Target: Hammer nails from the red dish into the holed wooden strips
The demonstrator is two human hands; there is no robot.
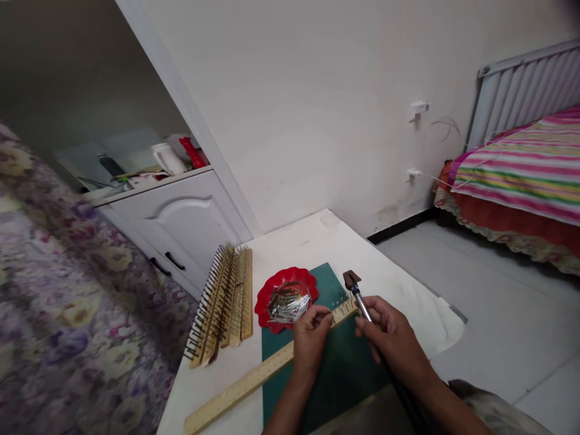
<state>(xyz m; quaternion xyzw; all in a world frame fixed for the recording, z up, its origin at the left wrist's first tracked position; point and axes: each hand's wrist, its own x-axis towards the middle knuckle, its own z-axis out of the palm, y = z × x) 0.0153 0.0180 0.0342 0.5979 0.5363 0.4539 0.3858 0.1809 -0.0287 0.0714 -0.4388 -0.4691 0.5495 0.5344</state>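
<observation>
My right hand (393, 333) is wrapped round a hammer (361, 304), its dark head up and its metal neck slanting over the far end of a wooden strip (244, 386). That strip lies diagonally across a green mat (347, 368), with small holes along it and several nails standing in its far part. My left hand (309, 339) rests at the strip with thumb and forefinger pinched together; what they hold, if anything, is too small to make out. Just beyond the left hand is a red scalloped bowl (266, 289) with a pile of loose nails (286, 304) in it.
Several wooden strips studded with nails (223, 305) lie side by side on the left of the white table (290, 251). Behind them stands a white cabinet (181, 211). A floral curtain (81, 338) hangs at left; a bed (530, 163) is at right.
</observation>
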